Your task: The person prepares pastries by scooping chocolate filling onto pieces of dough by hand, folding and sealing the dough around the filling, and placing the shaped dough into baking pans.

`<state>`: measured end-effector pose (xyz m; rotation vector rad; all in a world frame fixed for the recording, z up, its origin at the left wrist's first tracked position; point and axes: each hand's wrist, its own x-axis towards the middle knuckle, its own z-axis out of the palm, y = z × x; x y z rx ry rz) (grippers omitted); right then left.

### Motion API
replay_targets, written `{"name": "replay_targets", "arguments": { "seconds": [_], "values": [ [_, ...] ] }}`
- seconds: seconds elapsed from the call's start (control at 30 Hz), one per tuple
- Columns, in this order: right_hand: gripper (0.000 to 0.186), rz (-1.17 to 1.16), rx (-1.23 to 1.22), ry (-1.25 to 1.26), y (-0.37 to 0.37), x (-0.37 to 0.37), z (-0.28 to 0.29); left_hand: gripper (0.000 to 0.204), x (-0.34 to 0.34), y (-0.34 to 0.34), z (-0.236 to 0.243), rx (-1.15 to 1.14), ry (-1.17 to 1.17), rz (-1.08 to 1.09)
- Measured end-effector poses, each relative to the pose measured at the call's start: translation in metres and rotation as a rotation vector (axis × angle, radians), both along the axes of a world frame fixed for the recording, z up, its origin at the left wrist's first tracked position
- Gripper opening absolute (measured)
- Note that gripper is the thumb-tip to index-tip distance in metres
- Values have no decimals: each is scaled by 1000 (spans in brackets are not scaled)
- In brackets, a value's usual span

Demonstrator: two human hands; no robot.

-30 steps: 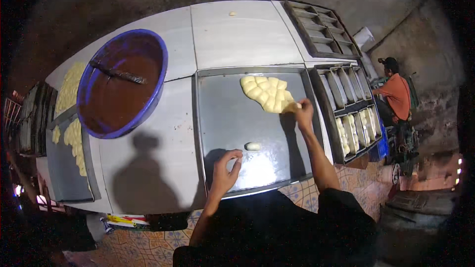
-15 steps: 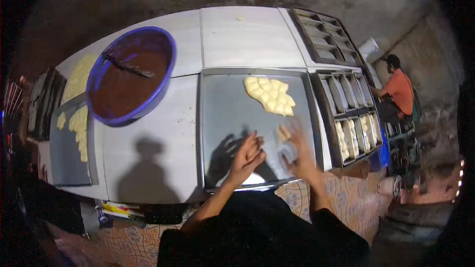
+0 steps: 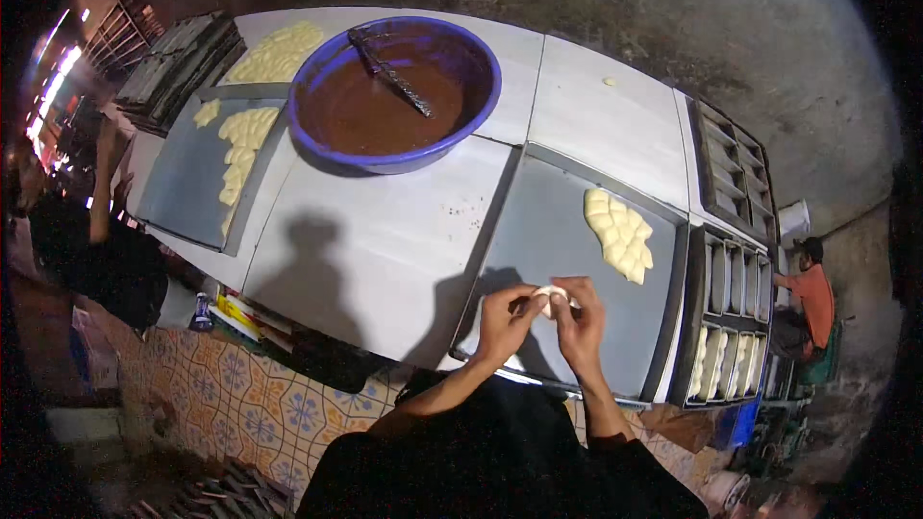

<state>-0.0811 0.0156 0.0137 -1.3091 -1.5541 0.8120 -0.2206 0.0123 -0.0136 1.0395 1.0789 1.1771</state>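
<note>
A small pale dough piece [image 3: 552, 294] is pinched between my two hands, over the near part of a grey metal tray [image 3: 567, 221]. My left hand [image 3: 504, 329] grips it with thumb and fingertips from the left. From the right, my right hand [image 3: 581, 322] holds it the same way, so fingers cover much of it. Farther back on that tray lies a cluster of yellowish dough pieces [image 3: 618, 234], pressed against one another and apart from my hands.
A purple basin [image 3: 399, 163] of brown filling with a dark utensil [image 3: 392, 73] stands left. Beyond it are another dough tray [image 3: 183, 178], more dough [image 3: 279, 53] and a person's arm [image 3: 103, 183]. Partitioned pans [image 3: 735, 274] line the right edge; a person in orange [image 3: 815, 303] sits beyond.
My view has swung left. My hands have come together on a dough piece; earlier they were apart, the right one blurred beside a small tan piece on the tray.
</note>
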Motion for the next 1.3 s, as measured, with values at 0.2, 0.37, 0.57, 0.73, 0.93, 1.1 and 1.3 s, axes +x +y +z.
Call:
{"name": "replay_targets", "arguments": {
  "seconds": [0.2,0.37,0.57,0.73,0.93,1.1,1.3],
  "values": [
    [63,203,92,-35,31,-13,-11,11,-11,7,-6,342,142,170],
    [71,310,-175,316,33,-32,-36,40,-9,22,-5,-480,-1109,-74],
    [120,335,-315,677,45,-8,-41,87,-53,128,16,-95,-1118,-481],
    [104,232,-297,679,57,14,-57,70,-136,310,47,66,734,140],
    [87,183,-348,718,62,14,-77,94,-167,353,-10,-565,1003,-521],
    [75,147,-416,759,52,6,-72,93,-144,310,38,-323,647,-419],
    [68,91,-653,1283,69,-9,-68,105,-65,177,47,-354,-357,-540]
  ]
}}
